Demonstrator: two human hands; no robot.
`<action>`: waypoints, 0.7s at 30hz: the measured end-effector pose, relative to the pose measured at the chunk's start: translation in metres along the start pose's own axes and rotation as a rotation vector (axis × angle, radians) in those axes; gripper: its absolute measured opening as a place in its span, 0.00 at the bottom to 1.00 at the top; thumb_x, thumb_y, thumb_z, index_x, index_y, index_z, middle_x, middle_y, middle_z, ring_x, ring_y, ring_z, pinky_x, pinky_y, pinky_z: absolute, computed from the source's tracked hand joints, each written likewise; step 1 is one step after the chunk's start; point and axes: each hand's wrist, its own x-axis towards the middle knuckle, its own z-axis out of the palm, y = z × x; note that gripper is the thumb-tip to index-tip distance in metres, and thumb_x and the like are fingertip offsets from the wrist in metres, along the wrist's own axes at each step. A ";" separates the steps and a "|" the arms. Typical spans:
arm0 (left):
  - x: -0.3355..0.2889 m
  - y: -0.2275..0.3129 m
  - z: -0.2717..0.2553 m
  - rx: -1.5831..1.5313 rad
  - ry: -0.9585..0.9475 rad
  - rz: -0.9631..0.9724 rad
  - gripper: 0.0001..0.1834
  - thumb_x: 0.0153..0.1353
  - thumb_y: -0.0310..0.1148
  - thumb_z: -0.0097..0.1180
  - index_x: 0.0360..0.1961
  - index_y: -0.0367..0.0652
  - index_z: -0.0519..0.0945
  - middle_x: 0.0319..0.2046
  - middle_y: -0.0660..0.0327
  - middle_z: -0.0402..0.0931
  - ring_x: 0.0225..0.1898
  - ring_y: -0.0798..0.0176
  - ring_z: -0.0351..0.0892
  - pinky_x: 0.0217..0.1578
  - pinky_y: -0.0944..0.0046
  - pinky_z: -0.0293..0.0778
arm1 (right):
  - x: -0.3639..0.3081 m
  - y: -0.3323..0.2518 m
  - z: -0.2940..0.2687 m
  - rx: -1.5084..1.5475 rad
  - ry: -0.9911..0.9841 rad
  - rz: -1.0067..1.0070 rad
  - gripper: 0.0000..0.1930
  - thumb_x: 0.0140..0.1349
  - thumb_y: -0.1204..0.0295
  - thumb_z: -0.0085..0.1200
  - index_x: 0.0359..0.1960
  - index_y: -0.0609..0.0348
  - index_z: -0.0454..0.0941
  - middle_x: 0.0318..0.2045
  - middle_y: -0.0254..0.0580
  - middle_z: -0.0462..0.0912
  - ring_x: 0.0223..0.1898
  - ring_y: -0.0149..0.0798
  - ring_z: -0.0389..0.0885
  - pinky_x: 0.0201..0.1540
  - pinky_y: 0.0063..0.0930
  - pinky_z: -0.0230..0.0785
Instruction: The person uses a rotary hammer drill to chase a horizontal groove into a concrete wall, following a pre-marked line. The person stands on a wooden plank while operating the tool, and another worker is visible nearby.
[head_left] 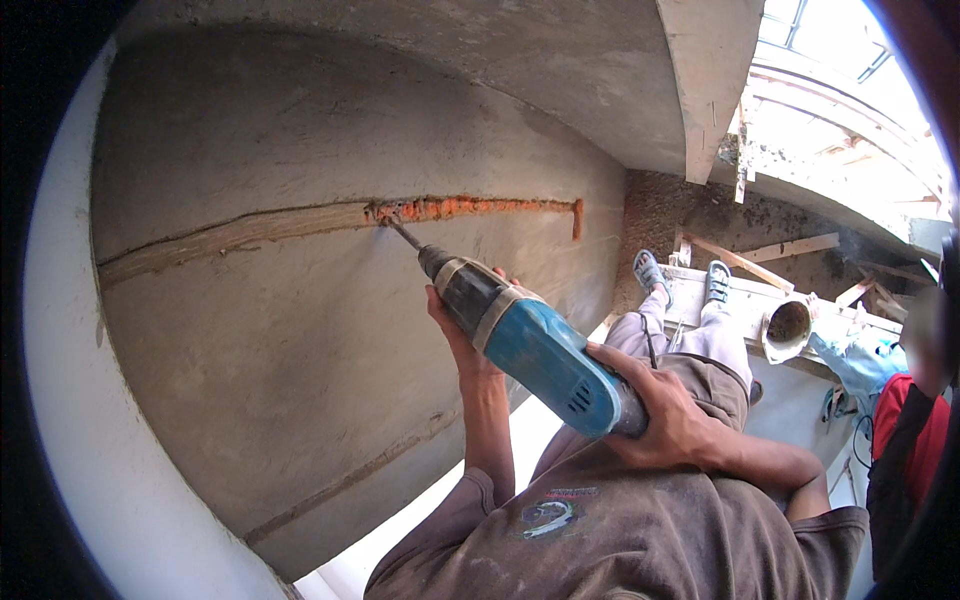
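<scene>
A blue and black rotary hammer [540, 350] points up and left toward a grey plastered wall [300, 340]. My left hand [468, 345] is closed around its front housing, behind the chuck. At the rear, my right hand [655, 415] wraps the handle; some of its fingers are hidden by the tool. The thin bit [404, 235] reaches the wall at the left end of a rough groove [480, 207] of exposed orange brick. Leftward from there runs a shallower, scored strip [240, 232].
My sandalled feet [717, 283] rest on a wooden plank platform [755, 305]. Beside it stands a dirty bucket [787, 328], near another person in a red top [905, 430] at the far right. Loose timber pieces [795, 247] lie beyond; a concrete beam [710, 80] hangs above.
</scene>
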 end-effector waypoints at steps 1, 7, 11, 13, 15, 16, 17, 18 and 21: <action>0.003 0.001 -0.005 -0.002 -0.017 -0.004 0.45 0.56 0.77 0.45 0.49 0.41 0.74 0.44 0.54 0.75 0.47 0.52 0.79 0.42 0.49 0.82 | 0.002 -0.001 0.001 -0.002 -0.001 0.012 0.49 0.47 0.75 0.63 0.73 0.53 0.52 0.46 0.66 0.82 0.47 0.65 0.83 0.51 0.49 0.77; 0.010 0.017 -0.013 -0.163 -0.108 -0.034 0.42 0.58 0.77 0.41 0.52 0.48 0.75 0.44 0.52 0.78 0.45 0.51 0.82 0.41 0.47 0.85 | 0.020 -0.017 0.010 -0.016 -0.080 0.072 0.49 0.46 0.74 0.63 0.73 0.54 0.52 0.49 0.66 0.80 0.47 0.62 0.84 0.51 0.47 0.78; 0.013 0.031 -0.009 -0.232 -0.186 -0.100 0.41 0.49 0.69 0.61 0.52 0.46 0.73 0.47 0.54 0.75 0.49 0.51 0.78 0.47 0.46 0.80 | 0.025 -0.029 0.014 -0.139 -0.202 0.093 0.52 0.46 0.71 0.64 0.74 0.55 0.48 0.49 0.67 0.79 0.46 0.62 0.84 0.47 0.46 0.79; 0.016 0.034 -0.017 -0.313 -0.191 -0.100 0.43 0.43 0.60 0.72 0.53 0.45 0.70 0.50 0.54 0.72 0.52 0.52 0.76 0.53 0.46 0.76 | 0.031 -0.040 0.017 -0.188 -0.263 0.117 0.52 0.48 0.70 0.63 0.75 0.53 0.45 0.46 0.65 0.80 0.42 0.62 0.84 0.42 0.47 0.79; 0.020 0.043 -0.030 -0.411 -0.256 -0.171 0.46 0.39 0.55 0.78 0.54 0.45 0.68 0.52 0.53 0.71 0.54 0.53 0.74 0.57 0.46 0.74 | 0.039 -0.053 0.018 -0.214 -0.306 0.137 0.51 0.49 0.70 0.62 0.75 0.52 0.45 0.45 0.65 0.80 0.40 0.61 0.85 0.40 0.47 0.78; 0.021 0.046 -0.036 -0.467 -0.322 -0.249 0.47 0.38 0.53 0.79 0.55 0.45 0.67 0.52 0.53 0.70 0.55 0.54 0.74 0.58 0.47 0.73 | 0.042 -0.058 0.019 -0.225 -0.322 0.149 0.51 0.50 0.70 0.62 0.75 0.52 0.45 0.45 0.65 0.80 0.39 0.61 0.85 0.40 0.47 0.78; 0.011 0.043 -0.018 -0.579 -0.168 -0.171 0.49 0.39 0.52 0.80 0.57 0.43 0.66 0.54 0.53 0.70 0.55 0.54 0.74 0.60 0.50 0.71 | 0.043 -0.058 0.022 -0.212 -0.287 0.127 0.51 0.49 0.71 0.62 0.75 0.51 0.45 0.44 0.65 0.80 0.38 0.62 0.84 0.38 0.48 0.77; 0.009 0.040 -0.013 -0.612 -0.188 -0.188 0.49 0.39 0.51 0.80 0.58 0.42 0.65 0.54 0.54 0.69 0.55 0.54 0.73 0.60 0.51 0.71 | 0.041 -0.054 0.022 -0.205 -0.239 0.092 0.51 0.48 0.72 0.62 0.75 0.51 0.46 0.44 0.65 0.80 0.38 0.63 0.84 0.39 0.48 0.77; -0.003 0.032 0.001 -0.587 -0.194 -0.245 0.47 0.49 0.77 0.56 0.52 0.43 0.73 0.48 0.54 0.74 0.49 0.55 0.77 0.50 0.52 0.77 | 0.031 -0.048 0.018 -0.174 -0.117 0.012 0.51 0.47 0.75 0.61 0.74 0.52 0.47 0.42 0.66 0.81 0.38 0.65 0.84 0.42 0.50 0.77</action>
